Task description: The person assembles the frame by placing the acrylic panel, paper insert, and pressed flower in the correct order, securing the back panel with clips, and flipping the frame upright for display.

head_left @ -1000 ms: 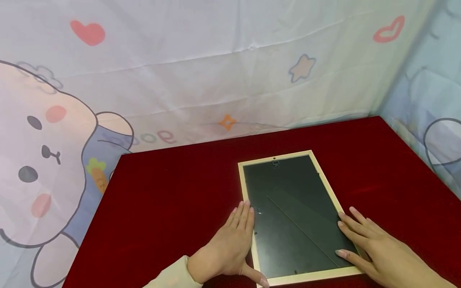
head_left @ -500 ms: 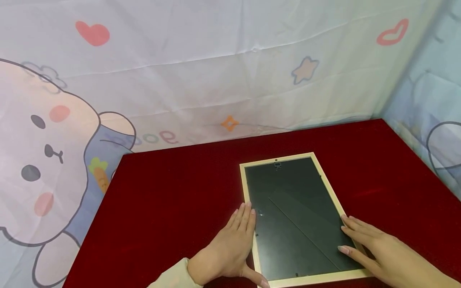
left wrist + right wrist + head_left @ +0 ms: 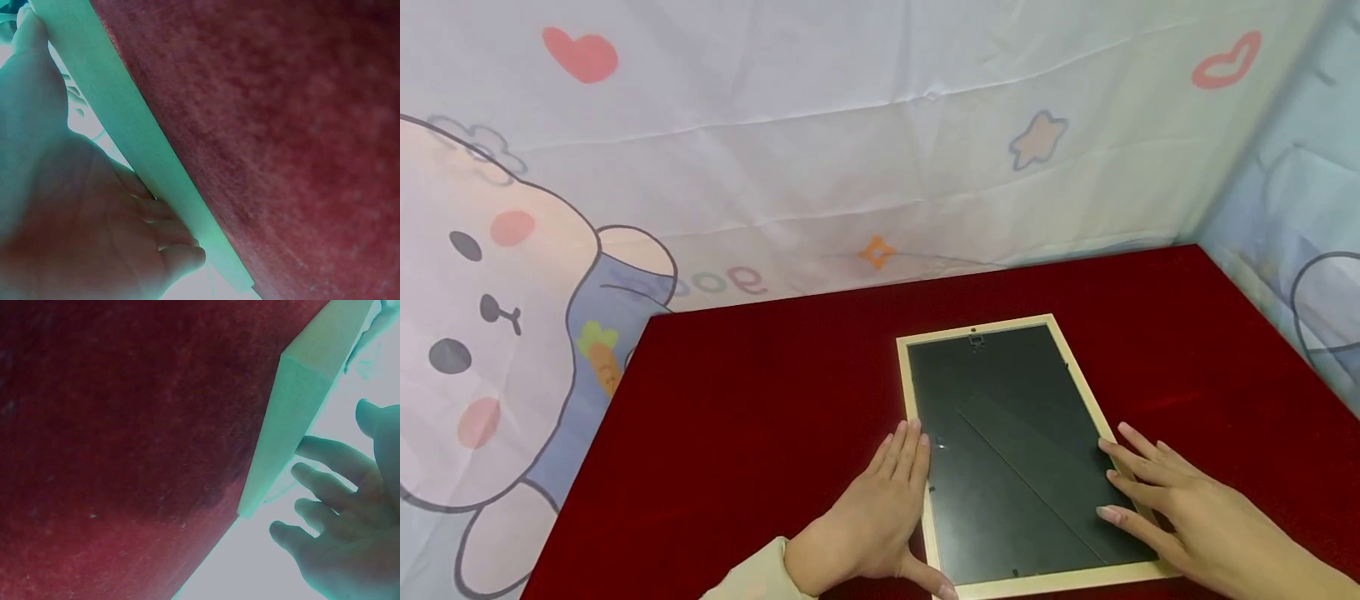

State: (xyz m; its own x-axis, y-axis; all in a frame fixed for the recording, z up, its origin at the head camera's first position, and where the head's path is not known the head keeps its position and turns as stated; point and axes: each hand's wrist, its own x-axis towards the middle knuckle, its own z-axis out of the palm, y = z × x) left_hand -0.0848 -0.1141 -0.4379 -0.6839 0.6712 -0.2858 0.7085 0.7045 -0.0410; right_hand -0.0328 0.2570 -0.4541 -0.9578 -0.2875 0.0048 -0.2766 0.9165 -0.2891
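A picture frame (image 3: 1007, 467) lies back side up, with a pale wood border and a dark backing board. A small metal hanger (image 3: 976, 340) sits at its far end, and a slanting line crosses the board. My left hand (image 3: 880, 508) lies along the left border, fingers straight and together, thumb at the near left corner. In the left wrist view those fingertips meet the side of the pale border (image 3: 144, 137). My right hand (image 3: 1187, 508) is at the right border near the close corner, its fingers spread and relaxed, fingertips over the edge and thumb over the board.
A dark red cloth (image 3: 760, 417) covers the table under the frame. Behind it hangs a pale printed curtain (image 3: 805, 133) with a cartoon bear at left, and a bluish curtain (image 3: 1292, 217) closes off the right side.
My right fingers were closer together half a second ago and are now spread apart again. The left hand and the frame stay put; the head view shifts slightly.
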